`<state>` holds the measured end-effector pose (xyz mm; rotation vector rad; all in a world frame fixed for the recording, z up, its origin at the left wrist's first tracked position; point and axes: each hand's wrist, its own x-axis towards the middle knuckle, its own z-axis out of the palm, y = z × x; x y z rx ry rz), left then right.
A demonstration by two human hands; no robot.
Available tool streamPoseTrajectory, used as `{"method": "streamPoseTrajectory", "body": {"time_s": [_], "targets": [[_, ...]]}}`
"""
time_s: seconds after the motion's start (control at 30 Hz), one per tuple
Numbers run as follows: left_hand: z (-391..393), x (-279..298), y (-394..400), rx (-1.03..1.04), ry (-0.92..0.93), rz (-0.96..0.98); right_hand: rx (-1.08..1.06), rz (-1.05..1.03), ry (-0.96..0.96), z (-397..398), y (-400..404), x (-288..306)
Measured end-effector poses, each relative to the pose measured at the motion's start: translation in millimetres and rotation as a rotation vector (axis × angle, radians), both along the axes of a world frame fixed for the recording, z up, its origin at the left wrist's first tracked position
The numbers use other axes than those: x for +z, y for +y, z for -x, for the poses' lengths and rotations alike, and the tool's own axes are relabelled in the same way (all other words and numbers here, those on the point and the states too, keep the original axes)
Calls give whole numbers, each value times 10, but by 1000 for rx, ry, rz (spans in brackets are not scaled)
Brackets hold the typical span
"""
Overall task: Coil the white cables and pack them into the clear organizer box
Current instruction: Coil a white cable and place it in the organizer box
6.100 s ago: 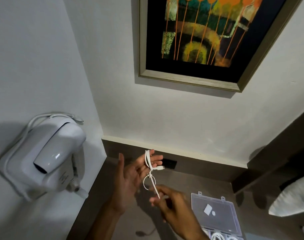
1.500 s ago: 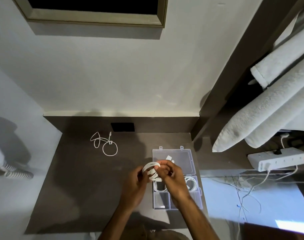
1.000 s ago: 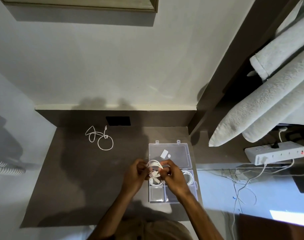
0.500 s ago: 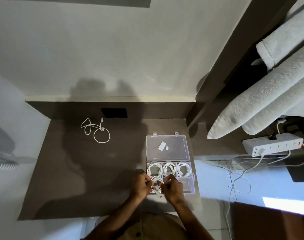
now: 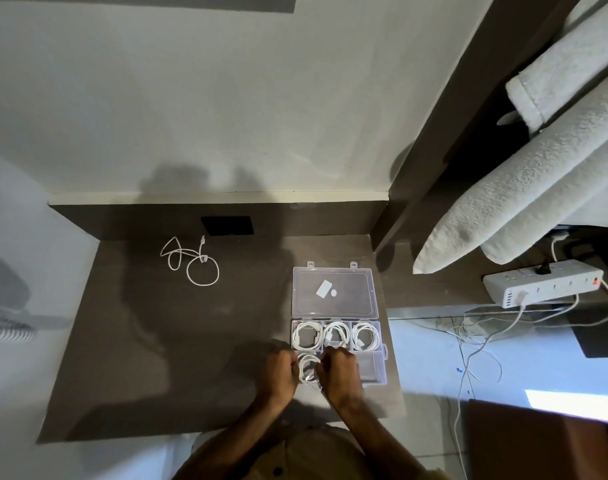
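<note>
Lying far to the left of the box (image 5: pixel 337 299), near the back of the dark surface (image 5: pixel 129 358), a loose cable (image 5: pixel 191 259) sprawls in a few untidy loops, not yet coiled and well apart from both hands. It sits just in front of a black wall plate (image 5: pixel 227 225).

Closer in, the left hand (image 5: pixel 280 374) curls at the left edge of the box's near row, fingers pressed on one side of a coil (image 5: pixel 307 370). This coil sits over the near-left compartment, between the two hands, and seems partly lowered in; whether it rests on the floor of the compartment I cannot tell. The right hand (image 5: pixel 339 370) comes next, fingers pinching the other side of the coil, knuckles up. So the coil lies straight below and between the fingertips, and both hands are equally near it. The coming move, as I judge it, is a short push down and a release.

Behind the hands, the far row of the box holds three coils (image 5: pixel 336 336), one per compartment. The near-right compartment looks bare; the middle one is hidden by the right hand. The clear lid (image 5: pixel 333 271) lies open flat behind, with a small white sticker (image 5: pixel 324 288) on it; no writing on it can be read.

Right of the box, off the surface, a power strip (image 5: pixel 541 287) lies with thin wires trailing down.
</note>
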<state>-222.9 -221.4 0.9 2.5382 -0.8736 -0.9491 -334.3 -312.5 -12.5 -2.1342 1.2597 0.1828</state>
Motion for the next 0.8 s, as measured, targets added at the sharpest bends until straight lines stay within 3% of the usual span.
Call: {"method": "streamPoseTrajectory", "body": {"time_s": [0.27, 0.47, 0.8], "targets": [[1, -61, 53, -101, 11, 40, 106, 92, -27, -95, 46, -31], [-2, -69, 154, -271, -102, -20, 169, -30, -152, 173, 7, -43], [87, -104, 133, -242, -113, -54, 289, 7, -11, 301, 106, -118]]}}
